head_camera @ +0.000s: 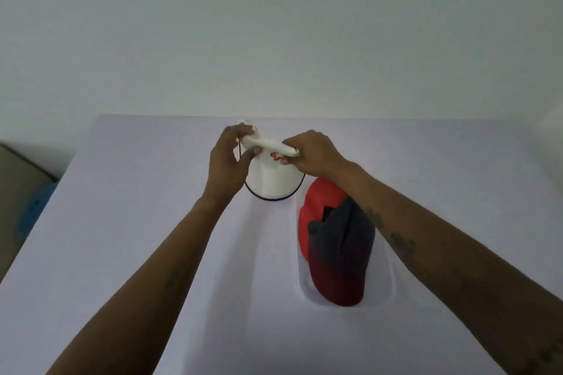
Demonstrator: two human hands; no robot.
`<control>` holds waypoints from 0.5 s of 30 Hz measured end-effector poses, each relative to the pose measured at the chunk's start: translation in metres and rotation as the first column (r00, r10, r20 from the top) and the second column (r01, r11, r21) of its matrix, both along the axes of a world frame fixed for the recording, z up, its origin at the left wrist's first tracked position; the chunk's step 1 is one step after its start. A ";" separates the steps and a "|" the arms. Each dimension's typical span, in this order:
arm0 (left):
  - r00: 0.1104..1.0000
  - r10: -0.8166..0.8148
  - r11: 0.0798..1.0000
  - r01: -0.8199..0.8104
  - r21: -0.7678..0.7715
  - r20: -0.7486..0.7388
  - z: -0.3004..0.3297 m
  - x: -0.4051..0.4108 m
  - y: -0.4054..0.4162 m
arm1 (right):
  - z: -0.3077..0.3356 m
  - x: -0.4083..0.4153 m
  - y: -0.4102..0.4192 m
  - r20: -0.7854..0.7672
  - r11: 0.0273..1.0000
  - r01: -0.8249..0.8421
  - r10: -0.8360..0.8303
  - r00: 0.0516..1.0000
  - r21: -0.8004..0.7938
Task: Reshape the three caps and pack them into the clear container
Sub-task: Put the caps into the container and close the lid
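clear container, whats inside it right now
Inside the clear container lie two caps: a red cap at the far end and a dark grey-and-maroon cap overlapping it. Anything beneath them is covered. The white cap is outside, held by both hands.

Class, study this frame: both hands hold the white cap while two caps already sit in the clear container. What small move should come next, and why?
Probably carry the white cap, which the left hand and right hand grip, toward the clear container, where the red cap and dark cap already lie.
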State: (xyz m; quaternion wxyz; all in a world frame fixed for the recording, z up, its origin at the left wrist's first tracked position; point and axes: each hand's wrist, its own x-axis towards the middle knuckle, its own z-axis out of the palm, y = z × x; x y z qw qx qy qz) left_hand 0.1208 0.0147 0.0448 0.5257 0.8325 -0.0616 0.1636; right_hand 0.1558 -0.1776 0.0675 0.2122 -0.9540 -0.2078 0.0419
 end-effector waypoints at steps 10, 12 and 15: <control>0.810 -0.232 0.961 0.278 0.004 -0.538 -0.051 0.022 -0.120 | 0.041 0.003 -0.134 0.126 0.957 0.278 -0.267 0.955 -0.078; 0.762 -0.213 0.939 0.333 0.089 -0.611 -0.068 0.020 -0.137 | 0.032 0.001 -0.145 0.117 0.957 0.275 -0.263 0.958 -0.096; 0.737 -0.153 0.954 0.283 0.095 -0.658 -0.087 0.019 -0.151 | 0.021 -0.003 -0.148 0.138 0.965 0.253 -0.242 0.960 -0.069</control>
